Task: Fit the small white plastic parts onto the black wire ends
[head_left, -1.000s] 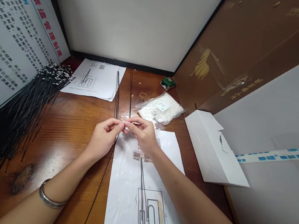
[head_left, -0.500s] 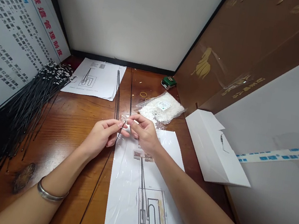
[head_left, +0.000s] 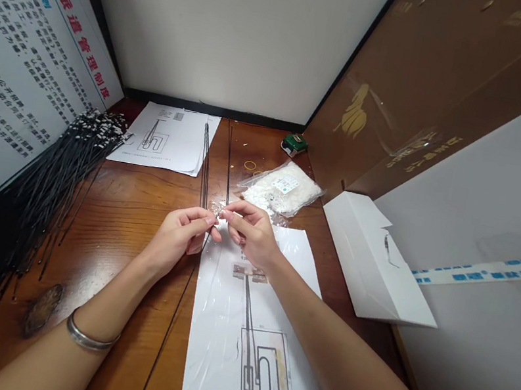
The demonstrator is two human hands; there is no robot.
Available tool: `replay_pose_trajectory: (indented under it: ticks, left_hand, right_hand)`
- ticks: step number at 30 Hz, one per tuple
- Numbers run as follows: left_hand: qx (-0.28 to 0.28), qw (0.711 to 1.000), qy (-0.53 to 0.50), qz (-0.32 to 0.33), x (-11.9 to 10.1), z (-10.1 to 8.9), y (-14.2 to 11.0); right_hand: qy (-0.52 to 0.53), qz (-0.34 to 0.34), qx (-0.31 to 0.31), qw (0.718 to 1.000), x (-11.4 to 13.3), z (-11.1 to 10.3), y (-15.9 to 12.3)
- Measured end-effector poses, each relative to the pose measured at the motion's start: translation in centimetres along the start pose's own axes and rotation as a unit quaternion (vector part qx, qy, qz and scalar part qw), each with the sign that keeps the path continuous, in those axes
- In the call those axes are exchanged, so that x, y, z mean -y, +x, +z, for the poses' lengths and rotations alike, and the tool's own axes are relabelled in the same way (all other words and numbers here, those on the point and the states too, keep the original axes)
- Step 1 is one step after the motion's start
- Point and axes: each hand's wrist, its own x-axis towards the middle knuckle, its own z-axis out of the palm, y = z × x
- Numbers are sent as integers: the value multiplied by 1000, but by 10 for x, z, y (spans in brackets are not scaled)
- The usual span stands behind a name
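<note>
Over the top end of a printed drawing sheet (head_left: 215, 347), my two hands meet fingertip to fingertip. My left hand (head_left: 184, 235) pinches a thin black cable (head_left: 173, 320) near its end; the cable trails down across the table past the sheet's left edge. Facing it, my right hand (head_left: 251, 232) is closed in a pinch at the cable's tip, on a small white piece mostly hidden by the fingers. Just beyond the fingers lies a clear plastic bag (head_left: 304, 186) of small white pieces, its mouth towards my hands.
Several black cables (head_left: 205, 166) lie behind my left hand, beside more printed sheets (head_left: 160, 155). A thick bundle of black cables (head_left: 47, 186) with white ends leans at left. A green tape measure (head_left: 294, 143) and a white box (head_left: 369, 260) stand at right.
My fingertips parted slightly, then came together again at the cable's end. The left hand's fingers have shifted a little on the cable, and the cable's trailing part swayed slightly.
</note>
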Motion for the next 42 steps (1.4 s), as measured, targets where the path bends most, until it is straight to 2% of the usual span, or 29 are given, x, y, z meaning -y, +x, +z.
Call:
replay_pose_trajectory:
  ticks: [7, 17, 30, 42]
  left_hand:
    - [-14, 1000, -1, 12, 2, -1, 1]
    - [-71, 997, 32, 7, 3, 0, 3]
    - [-45, 998, 41, 21, 3, 2, 1]
    - [-59, 997, 45, 11, 3, 4, 0]
  right_hand:
    - [8, 12, -2, 1000, 2, 1, -1]
    - [-3, 8, -31, 999, 1, 2, 0]
    - [7, 20, -19, 1000, 2, 1, 0]
    - [-38, 17, 1, 999, 3, 3, -2]
